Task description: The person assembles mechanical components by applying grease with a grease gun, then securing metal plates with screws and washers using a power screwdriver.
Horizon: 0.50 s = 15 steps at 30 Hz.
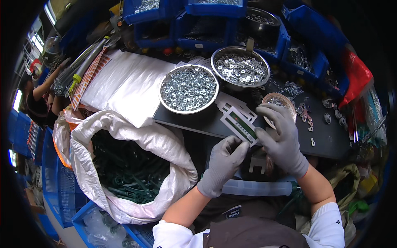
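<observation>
My left hand (220,167), in a grey glove, pinches the lower end of a flat white card (240,125) with a green printed panel. The card is tilted above the table's front edge. My right hand (287,144), gloved too, is at the card's right side, its thumb against or very near the edge. Its fingers are curved and apart from the thumb, with a gap between. Behind the card, more white cards (231,102) lie on the dark table (194,122). A small pinkish bowl (278,96) of metal parts sits partly hidden behind my right hand.
Steel bowls of nuts (189,89) and washers (241,69) stand mid-table, before blue bins (202,37). White plastic sheets (128,82) lie left. A white sack (84,161) holds dark green plastic parts. A translucent tube (256,187) lies below my hands. Another person (41,91) is far left.
</observation>
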Available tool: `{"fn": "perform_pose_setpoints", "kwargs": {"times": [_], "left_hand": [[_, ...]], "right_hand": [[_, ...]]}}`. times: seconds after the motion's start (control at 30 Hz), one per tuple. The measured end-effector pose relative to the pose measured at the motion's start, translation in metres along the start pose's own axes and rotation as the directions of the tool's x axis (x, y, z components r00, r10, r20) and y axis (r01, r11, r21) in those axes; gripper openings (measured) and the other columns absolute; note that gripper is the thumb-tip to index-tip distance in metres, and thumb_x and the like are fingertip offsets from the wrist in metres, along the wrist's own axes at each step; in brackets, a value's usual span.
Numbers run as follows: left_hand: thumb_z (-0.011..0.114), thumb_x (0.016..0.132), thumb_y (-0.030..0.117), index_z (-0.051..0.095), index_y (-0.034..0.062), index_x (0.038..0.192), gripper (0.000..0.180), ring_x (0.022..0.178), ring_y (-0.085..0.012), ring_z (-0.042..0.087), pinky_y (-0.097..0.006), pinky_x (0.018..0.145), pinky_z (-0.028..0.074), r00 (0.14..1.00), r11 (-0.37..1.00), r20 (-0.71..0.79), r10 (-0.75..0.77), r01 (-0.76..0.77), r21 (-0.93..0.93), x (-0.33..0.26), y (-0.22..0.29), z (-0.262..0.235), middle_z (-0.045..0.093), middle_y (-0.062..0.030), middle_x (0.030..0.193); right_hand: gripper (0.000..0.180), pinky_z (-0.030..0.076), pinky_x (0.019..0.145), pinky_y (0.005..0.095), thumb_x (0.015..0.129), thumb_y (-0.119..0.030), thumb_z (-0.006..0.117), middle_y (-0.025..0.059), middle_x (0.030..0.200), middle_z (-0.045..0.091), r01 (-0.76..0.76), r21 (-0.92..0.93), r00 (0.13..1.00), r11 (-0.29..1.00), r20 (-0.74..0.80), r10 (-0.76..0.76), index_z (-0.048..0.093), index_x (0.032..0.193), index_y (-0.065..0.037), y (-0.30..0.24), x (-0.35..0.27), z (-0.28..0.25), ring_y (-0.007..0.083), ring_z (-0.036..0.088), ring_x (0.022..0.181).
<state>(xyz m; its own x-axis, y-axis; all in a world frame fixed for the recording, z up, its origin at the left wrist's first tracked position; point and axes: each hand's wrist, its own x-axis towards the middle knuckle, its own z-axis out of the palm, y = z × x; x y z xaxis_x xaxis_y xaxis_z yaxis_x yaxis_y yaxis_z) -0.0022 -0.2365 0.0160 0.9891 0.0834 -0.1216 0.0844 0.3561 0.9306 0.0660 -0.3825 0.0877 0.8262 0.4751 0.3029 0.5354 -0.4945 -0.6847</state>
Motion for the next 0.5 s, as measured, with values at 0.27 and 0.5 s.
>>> {"fn": "perform_pose_setpoints", "kwargs": {"times": [0.27, 0.5], "left_hand": [[0.061, 0.090, 0.011, 0.064, -0.0014, 0.093, 0.013, 0.064, -0.0042, 0.054, -0.021, 0.059, 0.045, 0.999, 0.992, 0.049, -0.001, -0.005, 0.122, -0.032, 0.000, 0.018, 0.063, -0.0030, 0.076], [0.063, 0.085, 0.006, 0.064, -0.0031, 0.099, 0.017, 0.075, -0.0125, 0.063, -0.026, 0.068, 0.049, 0.963, 0.858, 0.180, 0.201, -0.262, 0.441, -0.059, -0.002, 0.027, 0.064, -0.0111, 0.087]], "right_hand": [[0.028, 0.042, 0.088, 0.0400, 0.068, -0.010, 0.071, 0.0064, 0.102, 0.065, 0.281, -0.244, 0.951, 0.928, -0.062, -0.304, 0.066, 0.096, -0.011, 0.007, -0.062, -0.001, 0.0270, 0.059, 0.099], [0.017, 0.046, 0.076, 0.0365, 0.068, -0.009, 0.069, 0.0032, 0.091, 0.068, 0.256, -0.056, 0.965, 0.965, -0.044, -0.259, 0.067, 0.086, -0.009, 0.013, -0.090, -0.012, 0.0251, 0.064, 0.083]]}}
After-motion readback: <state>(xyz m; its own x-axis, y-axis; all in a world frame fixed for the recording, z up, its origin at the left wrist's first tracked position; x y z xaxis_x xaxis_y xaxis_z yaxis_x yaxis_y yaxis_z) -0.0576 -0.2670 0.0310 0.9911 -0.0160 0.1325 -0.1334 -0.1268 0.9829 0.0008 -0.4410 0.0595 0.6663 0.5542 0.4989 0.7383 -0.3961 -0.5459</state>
